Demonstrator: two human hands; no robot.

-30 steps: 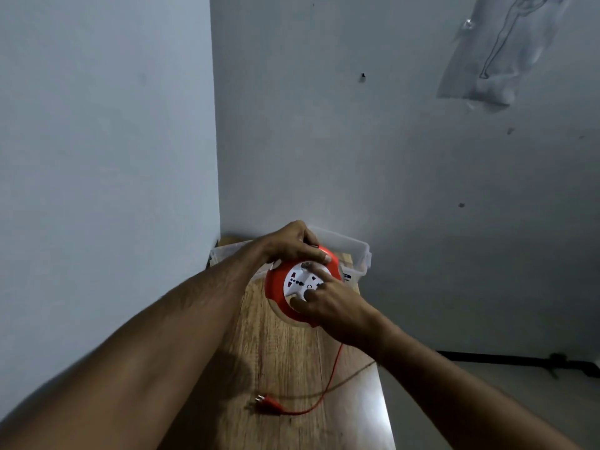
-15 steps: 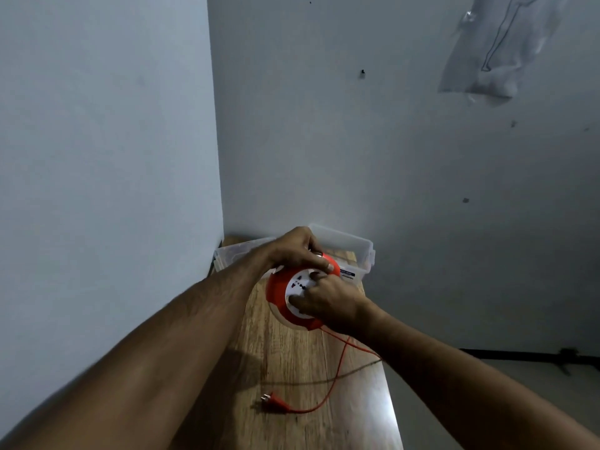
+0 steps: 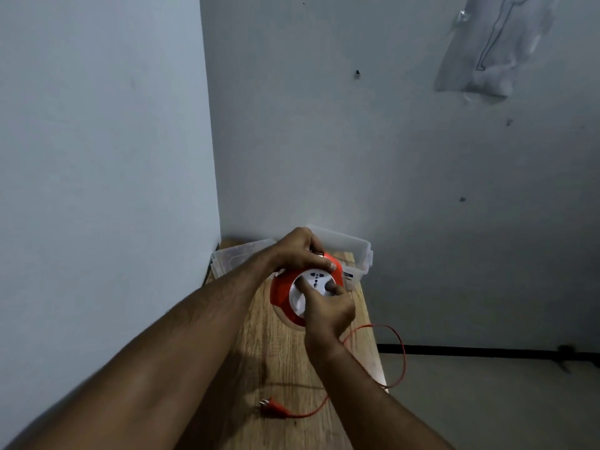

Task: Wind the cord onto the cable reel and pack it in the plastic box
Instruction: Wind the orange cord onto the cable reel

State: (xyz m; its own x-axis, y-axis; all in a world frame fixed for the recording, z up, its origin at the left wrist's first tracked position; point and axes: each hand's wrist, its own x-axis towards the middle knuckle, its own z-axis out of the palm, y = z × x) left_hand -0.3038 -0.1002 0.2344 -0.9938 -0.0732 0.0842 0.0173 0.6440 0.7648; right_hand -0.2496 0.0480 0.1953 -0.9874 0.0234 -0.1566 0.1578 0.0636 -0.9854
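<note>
The scene is dim and bluish, with the brightest patch at centre. Forearms cast soft shadows on the worktop (image 3: 285,362). Frame edges bend and blur slightly.

The round plastic cable reel (image 3: 281,291) is orange with a white socket face, its thin cord (image 3: 401,358) and plug (image 3: 271,405) orange; the wooden tabletop (image 3: 282,352) shows tan grain.

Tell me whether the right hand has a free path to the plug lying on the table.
Probably yes: the plug lies bare on the table, nothing over it. But the right hand is busy on the cable reel and would have to let go.
</note>
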